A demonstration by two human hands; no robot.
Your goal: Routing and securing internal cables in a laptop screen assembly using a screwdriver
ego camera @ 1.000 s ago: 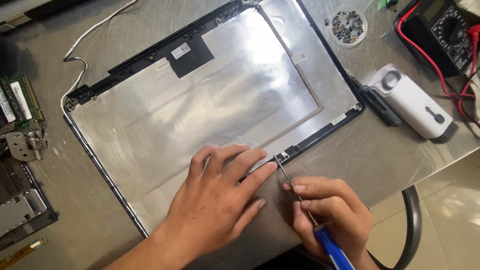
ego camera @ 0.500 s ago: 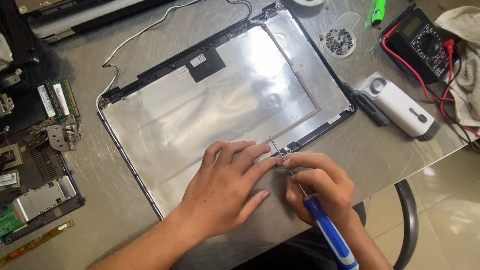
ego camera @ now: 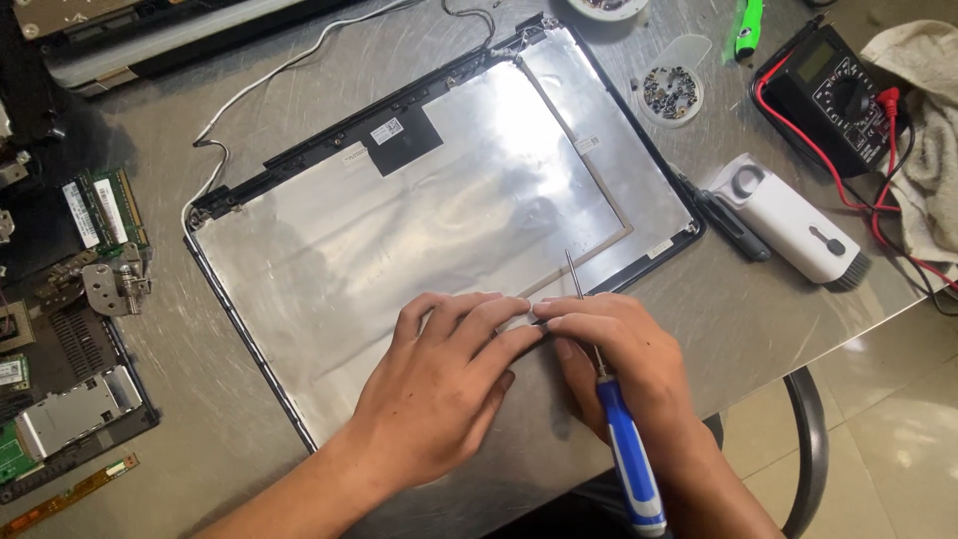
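left hand [ego camera: 439, 384]: bare, no glove | right hand [ego camera: 619, 349]: bare | forearms: unsleeved

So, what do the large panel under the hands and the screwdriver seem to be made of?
The panel looks lined with dull silver foil, wrinkled and softly reflective, inside a black rim that seems plastic. The screwdriver, in the right hand, has a thin shiny shaft, likely steel, and a glossy blue and white handle, probably plastic. The left hand presses flat on the foil.

Bare foil panel [ego camera: 399, 230] lies open beyond the hands; multimeter [ego camera: 833, 95] and white tool [ego camera: 788, 225] crowd right.
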